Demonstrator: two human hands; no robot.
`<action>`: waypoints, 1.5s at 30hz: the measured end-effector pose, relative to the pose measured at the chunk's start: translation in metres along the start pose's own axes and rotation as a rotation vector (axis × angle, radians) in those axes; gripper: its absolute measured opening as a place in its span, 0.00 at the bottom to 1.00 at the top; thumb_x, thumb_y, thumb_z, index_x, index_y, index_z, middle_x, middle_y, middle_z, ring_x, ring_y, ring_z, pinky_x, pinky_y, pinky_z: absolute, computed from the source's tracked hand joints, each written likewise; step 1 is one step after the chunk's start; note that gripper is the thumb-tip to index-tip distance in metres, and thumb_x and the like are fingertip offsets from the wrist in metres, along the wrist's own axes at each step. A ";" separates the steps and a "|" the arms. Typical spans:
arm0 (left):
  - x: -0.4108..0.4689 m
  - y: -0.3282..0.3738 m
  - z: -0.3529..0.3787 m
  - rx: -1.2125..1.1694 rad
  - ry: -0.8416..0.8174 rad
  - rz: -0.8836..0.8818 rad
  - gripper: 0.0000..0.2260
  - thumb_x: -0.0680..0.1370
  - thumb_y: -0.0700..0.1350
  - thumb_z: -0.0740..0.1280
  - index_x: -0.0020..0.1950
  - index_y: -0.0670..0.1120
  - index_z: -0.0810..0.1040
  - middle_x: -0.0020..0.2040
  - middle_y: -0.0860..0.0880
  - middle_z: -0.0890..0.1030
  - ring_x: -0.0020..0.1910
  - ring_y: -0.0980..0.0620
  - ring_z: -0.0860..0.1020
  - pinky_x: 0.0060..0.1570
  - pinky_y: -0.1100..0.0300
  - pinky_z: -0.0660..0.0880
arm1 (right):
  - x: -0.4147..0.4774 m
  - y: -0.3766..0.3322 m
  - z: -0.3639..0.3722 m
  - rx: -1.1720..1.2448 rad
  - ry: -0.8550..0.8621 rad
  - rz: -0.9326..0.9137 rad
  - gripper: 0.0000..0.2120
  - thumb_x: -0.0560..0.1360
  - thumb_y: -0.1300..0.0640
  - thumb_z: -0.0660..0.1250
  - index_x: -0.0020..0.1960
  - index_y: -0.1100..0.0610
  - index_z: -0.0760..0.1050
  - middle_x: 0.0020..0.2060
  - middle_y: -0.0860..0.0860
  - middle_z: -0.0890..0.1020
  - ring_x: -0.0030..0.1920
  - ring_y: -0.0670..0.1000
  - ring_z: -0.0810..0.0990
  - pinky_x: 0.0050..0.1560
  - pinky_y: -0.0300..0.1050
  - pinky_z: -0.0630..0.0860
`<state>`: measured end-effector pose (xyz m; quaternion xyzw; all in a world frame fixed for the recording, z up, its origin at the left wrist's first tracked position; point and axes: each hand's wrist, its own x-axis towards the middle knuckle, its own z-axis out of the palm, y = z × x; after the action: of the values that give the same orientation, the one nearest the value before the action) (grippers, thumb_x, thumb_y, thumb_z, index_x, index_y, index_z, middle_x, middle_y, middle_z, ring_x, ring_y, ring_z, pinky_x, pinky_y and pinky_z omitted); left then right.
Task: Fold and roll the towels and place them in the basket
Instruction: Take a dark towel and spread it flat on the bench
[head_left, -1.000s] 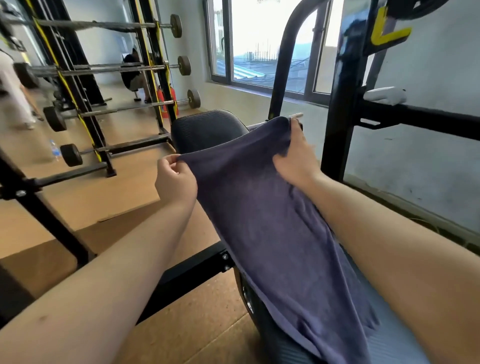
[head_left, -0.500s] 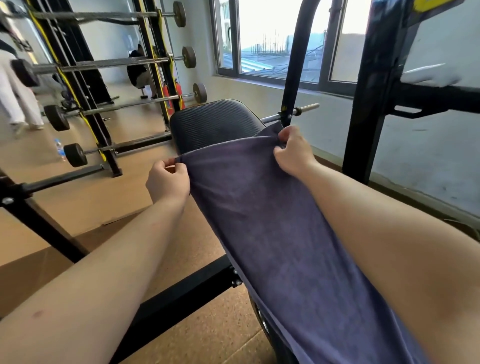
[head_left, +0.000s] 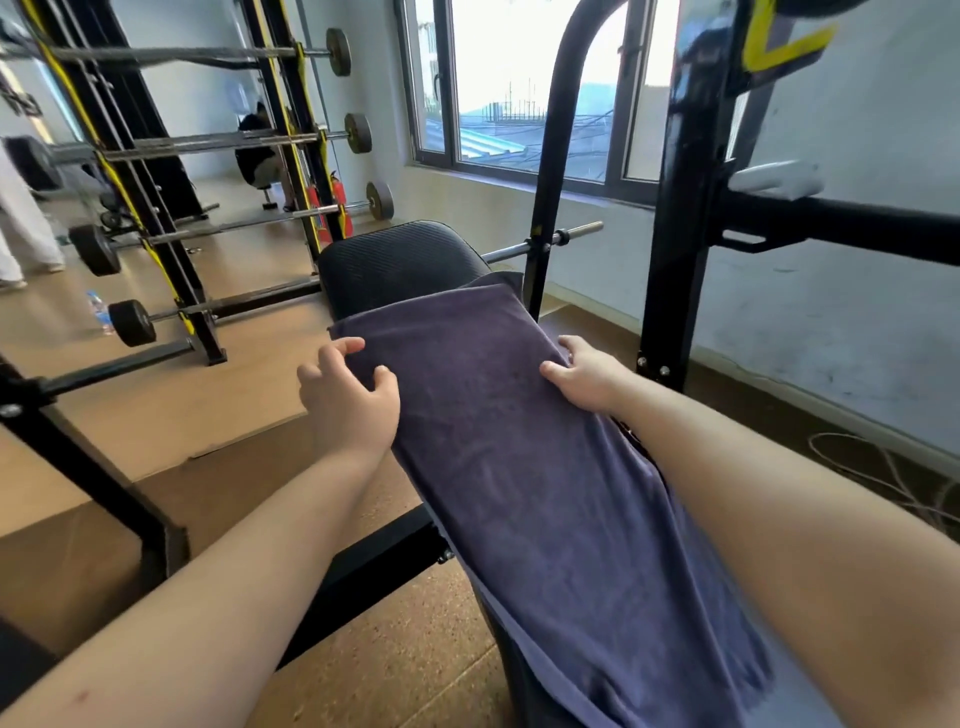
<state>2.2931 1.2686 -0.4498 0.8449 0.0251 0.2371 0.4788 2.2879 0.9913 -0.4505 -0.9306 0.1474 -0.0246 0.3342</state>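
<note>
A dark purple-grey towel (head_left: 519, 467) lies lengthwise along a black padded weight bench (head_left: 400, 260), its far edge across the bench's middle. My left hand (head_left: 345, 400) rests at the towel's left edge with fingers spread, holding nothing. At the right edge my right hand (head_left: 587, 376) lies with fingers apart, touching the cloth but not gripping it. No basket is in view.
Black rack uprights (head_left: 680, 208) and a bar (head_left: 545, 241) stand just beyond and right of the bench. Barbells on a black-and-yellow rack (head_left: 156, 208) fill the left. A water bottle (head_left: 98, 312) stands on the floor. A person in white (head_left: 21, 228) is at far left.
Both hands held the towel's far corners in the air; the towel now lies flat on the bench and both hands have let go and opened beside it.
</note>
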 end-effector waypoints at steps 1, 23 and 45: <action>-0.011 0.005 -0.001 0.006 -0.033 0.040 0.16 0.79 0.46 0.69 0.66 0.51 0.73 0.65 0.43 0.71 0.62 0.42 0.74 0.62 0.46 0.75 | -0.011 0.008 -0.004 0.006 -0.006 0.016 0.33 0.81 0.41 0.62 0.82 0.49 0.58 0.76 0.55 0.71 0.75 0.59 0.70 0.73 0.51 0.68; -0.246 -0.008 -0.002 0.575 -1.028 1.052 0.16 0.73 0.63 0.69 0.59 0.59 0.78 0.66 0.57 0.73 0.68 0.54 0.68 0.72 0.48 0.63 | -0.224 0.168 -0.005 -0.034 -0.059 0.315 0.16 0.75 0.55 0.70 0.62 0.53 0.78 0.61 0.53 0.82 0.58 0.55 0.79 0.53 0.43 0.73; -0.292 -0.035 -0.024 0.466 -0.857 1.093 0.09 0.75 0.49 0.65 0.55 0.54 0.76 0.67 0.50 0.76 0.71 0.48 0.71 0.74 0.45 0.65 | -0.232 0.221 -0.015 0.147 0.081 0.480 0.18 0.77 0.65 0.67 0.66 0.53 0.73 0.59 0.57 0.78 0.46 0.59 0.84 0.36 0.46 0.82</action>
<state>2.0309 1.2284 -0.5780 0.8354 -0.5397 0.0791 0.0677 2.0067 0.8876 -0.5662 -0.8404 0.3751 0.0075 0.3911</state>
